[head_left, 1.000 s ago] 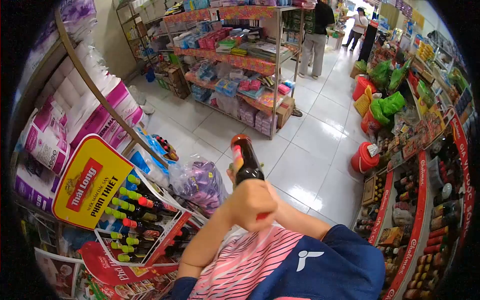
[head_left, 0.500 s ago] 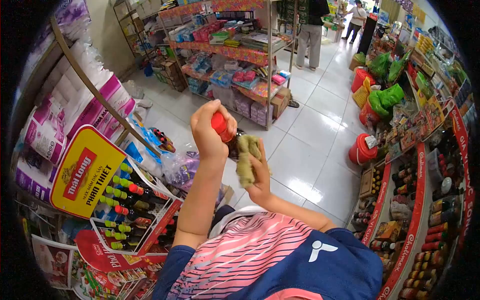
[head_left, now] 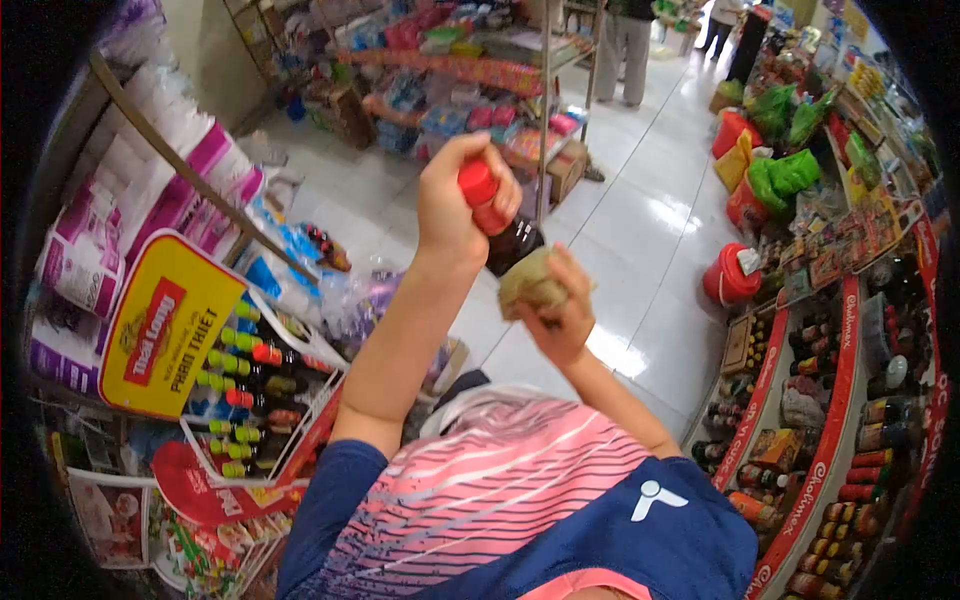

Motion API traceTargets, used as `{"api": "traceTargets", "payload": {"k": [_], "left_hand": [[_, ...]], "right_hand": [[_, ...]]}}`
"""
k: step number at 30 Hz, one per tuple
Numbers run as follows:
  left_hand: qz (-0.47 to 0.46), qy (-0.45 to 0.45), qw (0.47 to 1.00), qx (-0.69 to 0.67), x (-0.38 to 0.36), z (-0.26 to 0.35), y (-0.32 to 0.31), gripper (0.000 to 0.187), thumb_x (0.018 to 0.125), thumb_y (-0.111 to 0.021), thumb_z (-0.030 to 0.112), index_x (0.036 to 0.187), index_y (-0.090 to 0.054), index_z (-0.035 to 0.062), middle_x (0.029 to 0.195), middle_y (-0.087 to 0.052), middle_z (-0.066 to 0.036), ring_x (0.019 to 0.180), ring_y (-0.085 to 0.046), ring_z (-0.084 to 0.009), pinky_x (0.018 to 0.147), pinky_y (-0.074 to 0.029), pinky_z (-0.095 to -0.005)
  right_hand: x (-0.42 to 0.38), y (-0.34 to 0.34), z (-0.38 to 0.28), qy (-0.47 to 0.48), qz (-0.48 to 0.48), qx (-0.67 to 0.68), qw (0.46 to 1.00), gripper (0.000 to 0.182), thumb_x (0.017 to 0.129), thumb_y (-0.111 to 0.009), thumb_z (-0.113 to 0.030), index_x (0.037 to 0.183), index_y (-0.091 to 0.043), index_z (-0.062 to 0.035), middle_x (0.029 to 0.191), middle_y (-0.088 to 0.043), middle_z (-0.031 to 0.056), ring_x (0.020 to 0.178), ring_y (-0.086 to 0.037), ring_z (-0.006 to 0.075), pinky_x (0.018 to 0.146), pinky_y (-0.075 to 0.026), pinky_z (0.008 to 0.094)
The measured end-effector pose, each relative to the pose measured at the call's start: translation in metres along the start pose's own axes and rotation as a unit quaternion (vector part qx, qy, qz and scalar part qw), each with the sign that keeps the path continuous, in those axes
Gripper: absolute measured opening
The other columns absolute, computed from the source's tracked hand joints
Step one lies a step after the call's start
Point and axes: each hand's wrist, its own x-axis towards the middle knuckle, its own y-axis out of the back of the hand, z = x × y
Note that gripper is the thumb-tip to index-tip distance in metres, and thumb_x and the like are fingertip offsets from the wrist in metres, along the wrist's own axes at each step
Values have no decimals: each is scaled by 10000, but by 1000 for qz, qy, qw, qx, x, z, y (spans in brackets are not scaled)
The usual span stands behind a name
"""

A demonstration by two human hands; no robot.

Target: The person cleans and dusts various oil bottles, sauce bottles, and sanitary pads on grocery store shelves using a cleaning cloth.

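Two hands are both occupied in my head view. The left hand [head_left: 452,205] is curled tight around the red cap [head_left: 478,182] and neck of one dark bottle [head_left: 514,246], held tilted ahead of the chest. The right hand [head_left: 562,312] is half closed, cupping one crumpled cloth [head_left: 530,284] against the bottle's lower end. To my left I count one yellow sign [head_left: 165,325] and one rack [head_left: 322,425], with two red-capped bottles [head_left: 267,354] among green-capped ones. One red bucket [head_left: 730,278] sits to the right; two people [head_left: 625,60] stand farther off.
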Motion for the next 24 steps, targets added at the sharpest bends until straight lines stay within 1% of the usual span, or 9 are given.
{"api": "traceTargets", "payload": {"k": [4,6,7,10,12,17,20,23,24], "left_hand": [[10,8,1000,12,-2,8,-1,282,770,-435,228,544,-398,64,398,-375,-94,354,-350,-183,402,-308,-283],[19,9,1000,15,2,14,1,283,770,-436,230,544,-399,63,391,-375,-96,348,-348,-180,395,-306,-277],[17,22,999,22,5,18,4,284,770,-438,231,543,-399,63,390,-374,-94,344,-347,-180,390,-304,-273],[33,22,998,47,8,24,8,295,771,-440,234,536,-394,62,392,-366,-90,338,-347,-180,373,-297,-267],[36,10,997,74,-1,22,6,313,772,-432,243,524,-385,59,394,-358,-90,340,-346,-181,366,-290,-269],[4,-36,995,95,-22,44,6,324,778,-388,200,488,-370,57,387,-373,-98,334,-342,-187,390,-294,-293],[-112,-30,990,82,-30,66,5,345,782,-346,210,472,-371,60,370,-393,-100,301,-312,-180,392,-287,-299],[-163,15,986,10,-32,78,17,347,778,-357,215,467,-367,61,367,-399,-86,284,-316,-159,354,-273,-293],[-168,20,985,9,-35,82,23,347,778,-357,215,467,-367,61,367,-399,-86,284,-316,-159,354,-273,-293]], "right_hand": [[-4,-14,9,-64,59,143,986,412,657,-605,36,1029,-448,-44,1224,-358,244,1136,-358,388,908,-311,430],[0,-16,3,-110,10,200,973,497,658,-431,123,1122,-357,-42,1295,-198,287,1207,-225,401,970,-207,444],[5,-13,-3,-109,-62,123,984,593,664,-369,120,1229,-290,-43,1311,-160,282,1221,-191,396,989,-160,431],[8,-25,-14,-142,-102,71,982,693,689,-538,-46,1290,-193,-54,1335,-78,266,1241,-123,389,993,-132,427],[10,-38,-19,-163,-44,59,984,803,658,-655,-188,1288,-180,-44,1320,-95,287,1225,-143,409,975,-168,434],[42,-44,-20,-241,-19,116,963,743,706,-608,-351,1247,-244,4,1282,-245,257,1166,-294,375,939,-249,405],[83,-40,-13,-279,-91,246,924,639,742,-551,-393,1179,-349,28,1196,-389,213,1081,-413,308,891,-321,352],[104,-48,-3,-382,-351,423,743,535,770,-518,-370,1106,-435,38,1101,-478,122,987,-463,167,850,-355,296],[102,-56,-1,-383,-346,420,746,535,770,-518,-370,1106,-435,38,1101,-478,122,987,-463,167,850,-355,296]]}}
